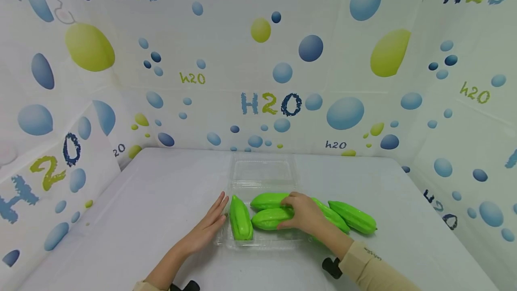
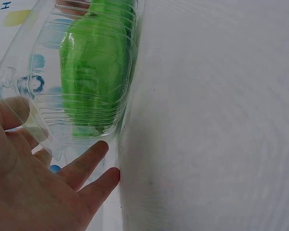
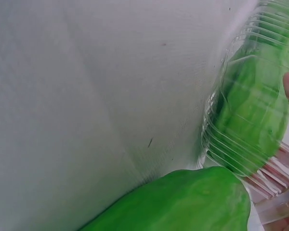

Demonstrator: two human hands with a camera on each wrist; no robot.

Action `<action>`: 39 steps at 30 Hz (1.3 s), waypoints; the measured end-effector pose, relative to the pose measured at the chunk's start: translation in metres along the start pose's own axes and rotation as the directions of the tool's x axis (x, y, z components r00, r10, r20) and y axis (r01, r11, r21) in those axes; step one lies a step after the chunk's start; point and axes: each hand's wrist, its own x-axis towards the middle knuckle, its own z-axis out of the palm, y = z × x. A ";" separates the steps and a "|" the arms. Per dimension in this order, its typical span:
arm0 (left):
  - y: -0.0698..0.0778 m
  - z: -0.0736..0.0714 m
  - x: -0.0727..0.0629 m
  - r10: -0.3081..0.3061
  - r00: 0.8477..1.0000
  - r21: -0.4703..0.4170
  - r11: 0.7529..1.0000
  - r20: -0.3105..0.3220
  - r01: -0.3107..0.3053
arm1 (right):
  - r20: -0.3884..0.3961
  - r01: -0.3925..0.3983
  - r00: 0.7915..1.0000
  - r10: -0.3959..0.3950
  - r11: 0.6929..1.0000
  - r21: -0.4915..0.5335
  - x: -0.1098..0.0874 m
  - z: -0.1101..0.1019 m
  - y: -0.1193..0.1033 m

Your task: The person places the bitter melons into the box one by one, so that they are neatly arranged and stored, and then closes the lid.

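Note:
A clear plastic clamshell box (image 1: pixel 268 240) lies with its lid (image 1: pixel 262 172) folded back. In its left end one green papaya (image 1: pixel 240 219) stands lengthwise. Beside that, a far papaya (image 1: pixel 268 200) and a near papaya (image 1: pixel 269 219) lie crosswise. My right hand (image 1: pixel 306 214) grips the near papaya at its right part, thumb on the front side and fingertips over the top, partly covering both. My left hand (image 1: pixel 207 227) rests against the box's left side with fingers extended. Through the box wall, the left wrist view shows a papaya (image 2: pixel 94 77) close to those fingers.
Right of the box, two more papayas lie on the white table (image 1: pixel 169 183): a nearer one (image 1: pixel 332 215) partly behind my right arm, and an outer one (image 1: pixel 355 217). A patterned curtain (image 1: pixel 226 57) hangs behind and at both sides.

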 end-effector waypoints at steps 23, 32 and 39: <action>0.000 0.000 0.000 0.008 1.000 0.002 1.000 -0.007 -0.008 | -0.024 -0.003 1.000 0.016 0.891 0.454 -0.002 -0.006 0.013; 0.000 0.000 0.000 -0.003 1.000 0.000 1.000 -0.001 0.003 | -0.004 -0.008 1.000 0.013 0.821 0.571 -0.007 -0.021 0.018; 0.002 -0.001 0.000 -0.014 1.000 -0.002 1.000 0.003 0.014 | -0.038 0.029 0.999 -0.008 0.800 0.599 -0.010 -0.026 0.028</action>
